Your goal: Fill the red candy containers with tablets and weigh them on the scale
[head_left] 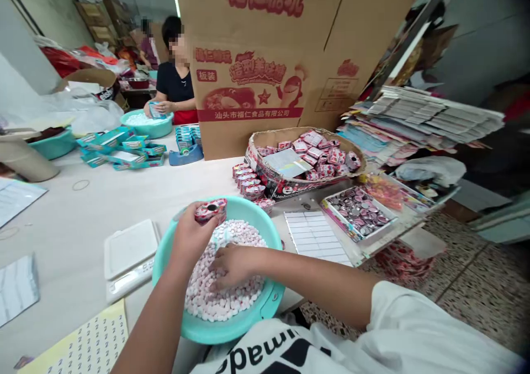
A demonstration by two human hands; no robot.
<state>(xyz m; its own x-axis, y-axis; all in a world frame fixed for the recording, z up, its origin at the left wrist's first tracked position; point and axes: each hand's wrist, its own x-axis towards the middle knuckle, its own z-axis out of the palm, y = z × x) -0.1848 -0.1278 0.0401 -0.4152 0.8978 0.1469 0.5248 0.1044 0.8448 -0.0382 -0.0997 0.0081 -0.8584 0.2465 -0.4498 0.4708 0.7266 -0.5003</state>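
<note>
My left hand (191, 231) is closed around a small red-and-white patterned box (216, 210) with a dark round hole in its upper face. It holds the box over the far left rim of a turquoise basin (271, 233). Small white and pale pink candies (219, 305) fill the basin's bottom. Among them rests my right hand (238, 265), its fingers apart and the tips partly sunk between the pieces. Whether any candies lie under that palm is hidden.
A white kitchen scale (131, 250) stands left of the basin. Beyond it are stacked patterned boxes (248, 182), a carton tray (265, 180) of similar boxes, and a box of round metal lids (360, 211). A tall cardboard sheet (265, 32) rises behind. A co-worker (176, 79) handles a blue packet.
</note>
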